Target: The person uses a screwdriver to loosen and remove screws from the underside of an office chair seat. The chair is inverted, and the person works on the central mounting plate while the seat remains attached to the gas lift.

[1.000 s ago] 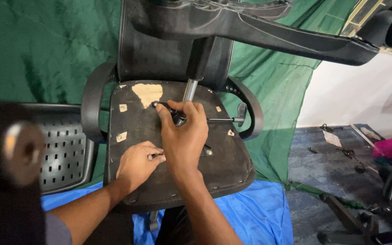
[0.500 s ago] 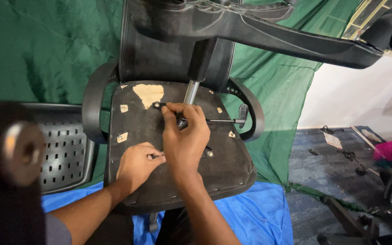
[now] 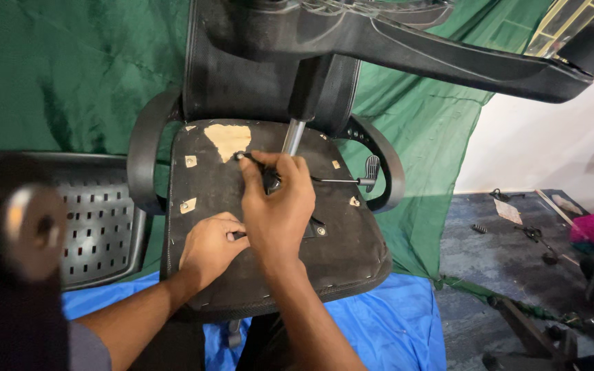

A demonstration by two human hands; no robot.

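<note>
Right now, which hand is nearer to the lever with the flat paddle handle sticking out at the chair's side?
Right. The right hand grips the mechanism at the lever rod's inner end. The left hand rests lower on the seat underside, farther away.

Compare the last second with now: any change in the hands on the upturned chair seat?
Barely any. The right hand stays closed around the dark tool at the mechanism, shifting only slightly. The left hand still presses flat on the seat underside. The lever is unmoved.
</note>
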